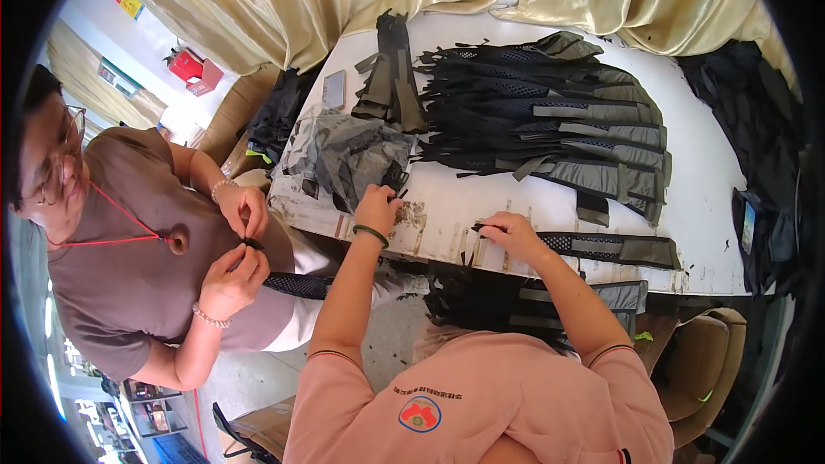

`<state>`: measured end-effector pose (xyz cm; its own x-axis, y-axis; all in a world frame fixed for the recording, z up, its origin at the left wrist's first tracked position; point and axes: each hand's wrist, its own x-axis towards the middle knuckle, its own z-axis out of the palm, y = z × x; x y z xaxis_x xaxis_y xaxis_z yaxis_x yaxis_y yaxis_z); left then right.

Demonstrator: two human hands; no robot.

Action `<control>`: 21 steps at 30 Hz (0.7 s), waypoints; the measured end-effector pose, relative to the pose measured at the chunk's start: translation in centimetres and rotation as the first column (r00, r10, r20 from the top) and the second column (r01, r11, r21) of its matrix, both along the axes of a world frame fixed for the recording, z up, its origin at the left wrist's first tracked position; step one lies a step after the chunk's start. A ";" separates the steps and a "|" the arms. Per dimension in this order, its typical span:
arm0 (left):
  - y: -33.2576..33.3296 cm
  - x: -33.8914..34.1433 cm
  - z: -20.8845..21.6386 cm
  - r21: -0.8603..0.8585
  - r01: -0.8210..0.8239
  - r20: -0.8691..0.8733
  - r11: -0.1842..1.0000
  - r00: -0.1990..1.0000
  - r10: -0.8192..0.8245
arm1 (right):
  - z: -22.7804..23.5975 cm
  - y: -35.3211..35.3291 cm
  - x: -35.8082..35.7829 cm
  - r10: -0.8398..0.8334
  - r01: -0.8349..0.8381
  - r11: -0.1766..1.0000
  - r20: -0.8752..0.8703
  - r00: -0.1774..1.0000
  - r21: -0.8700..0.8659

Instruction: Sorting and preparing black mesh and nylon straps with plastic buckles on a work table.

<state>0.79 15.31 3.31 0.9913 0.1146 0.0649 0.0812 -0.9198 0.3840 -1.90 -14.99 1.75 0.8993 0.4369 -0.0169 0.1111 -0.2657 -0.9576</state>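
Head view: centre, left hand (376, 209) at black buckles (396, 179), finger closure unclear; right hand (514, 237), fingers pinching strap tip (478, 228), best held flat, untwisted.

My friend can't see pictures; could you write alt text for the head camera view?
A person's right hand pinches a black piece near a padded strap on a white table; the left hand is at a crinkled plastic bag. Beyond lie piled padded straps; a co-worker is at left.
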 end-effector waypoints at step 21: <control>-9.9 -5.0 2.0 -0.927 -0.237 -0.141 -0.291 0.939 -0.315 | 5.0 -1.2 -1.4 0.015 0.110 0.948 -0.385 0.923 0.300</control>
<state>-4.17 5.43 5.28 0.9195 -0.2871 -0.2683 0.3904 0.5887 0.7079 -3.26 -16.17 6.76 0.8718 0.4327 -0.2298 -0.2800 0.0553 -0.9584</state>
